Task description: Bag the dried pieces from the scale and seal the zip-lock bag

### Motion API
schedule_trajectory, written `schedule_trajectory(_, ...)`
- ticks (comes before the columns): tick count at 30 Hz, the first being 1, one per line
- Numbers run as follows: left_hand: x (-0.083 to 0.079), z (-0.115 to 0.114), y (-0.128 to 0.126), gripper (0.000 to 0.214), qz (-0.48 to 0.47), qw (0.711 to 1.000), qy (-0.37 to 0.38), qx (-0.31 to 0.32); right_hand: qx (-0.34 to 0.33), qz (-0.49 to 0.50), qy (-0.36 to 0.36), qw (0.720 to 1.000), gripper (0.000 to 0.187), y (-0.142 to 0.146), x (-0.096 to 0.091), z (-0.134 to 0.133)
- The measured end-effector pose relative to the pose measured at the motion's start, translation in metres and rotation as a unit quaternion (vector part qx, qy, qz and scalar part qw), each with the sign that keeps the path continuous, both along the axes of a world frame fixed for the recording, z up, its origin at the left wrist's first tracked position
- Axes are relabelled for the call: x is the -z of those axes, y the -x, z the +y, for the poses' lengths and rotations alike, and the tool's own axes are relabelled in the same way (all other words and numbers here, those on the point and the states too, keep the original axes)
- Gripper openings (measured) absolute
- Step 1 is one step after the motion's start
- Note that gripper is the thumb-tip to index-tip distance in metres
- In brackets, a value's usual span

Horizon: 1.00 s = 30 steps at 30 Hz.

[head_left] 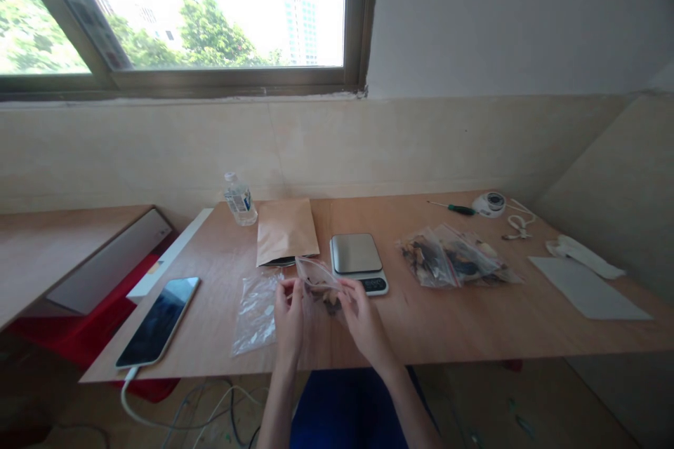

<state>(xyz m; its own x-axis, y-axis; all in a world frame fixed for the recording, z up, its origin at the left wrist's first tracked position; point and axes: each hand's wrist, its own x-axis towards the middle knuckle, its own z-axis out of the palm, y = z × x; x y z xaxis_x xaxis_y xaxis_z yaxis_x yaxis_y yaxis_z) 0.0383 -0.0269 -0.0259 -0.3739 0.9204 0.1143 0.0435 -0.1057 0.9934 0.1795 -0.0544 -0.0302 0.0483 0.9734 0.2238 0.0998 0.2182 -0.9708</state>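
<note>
Both hands, left hand (288, 314) and right hand (363, 316), have fingers pinched shut on a small clear bag (319, 282) held between them above the worktop (447, 316)

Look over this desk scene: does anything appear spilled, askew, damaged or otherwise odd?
Nothing looks spilled or damaged. One oddity: the white-cased smartphone lies at the front left corner of the wooden table, its cable hanging off the edge. Both hands, left and right, hold a small clear plastic bag.

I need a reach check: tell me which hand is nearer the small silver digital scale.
Right. The right hand sits just below the small silver digital scale's front edge, gripping the clear plastic bag; the left hand holds the bag farther left.
</note>
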Motion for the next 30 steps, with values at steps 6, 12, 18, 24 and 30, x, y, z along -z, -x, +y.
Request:
schedule_trajectory(6, 0.020, -0.006, -0.008, 0.037, 0.025, 0.999, -0.011, 0.041, 0.069, 0.087, 0.025, 0.993, 0.032, -0.041, 0.010, -0.003)
schedule_trajectory(12, 0.032, -0.010, -0.028, 0.031, -0.058, 0.991, -0.010, 0.122, 0.098, 0.065, 0.032, 0.993, 0.042, -0.064, 0.036, 0.001)
schedule_trajectory(18, 0.036, 0.002, -0.033, 0.031, -0.075, 0.995, -0.005, 0.070, 0.153, -0.004, -0.001, 0.988, 0.039, -0.078, 0.050, 0.012)
schedule_trajectory(24, 0.035, 0.002, -0.034, 0.030, -0.064, 0.995, -0.006, 0.080, 0.218, -0.002, 0.008, 0.976, 0.039, -0.080, 0.053, 0.013)
schedule_trajectory(30, 0.034, 0.000, -0.034, 0.026, -0.067, 0.994, 0.000, 0.090, 0.256, 0.044, 0.009, 0.966, 0.037, -0.081, 0.053, 0.013)
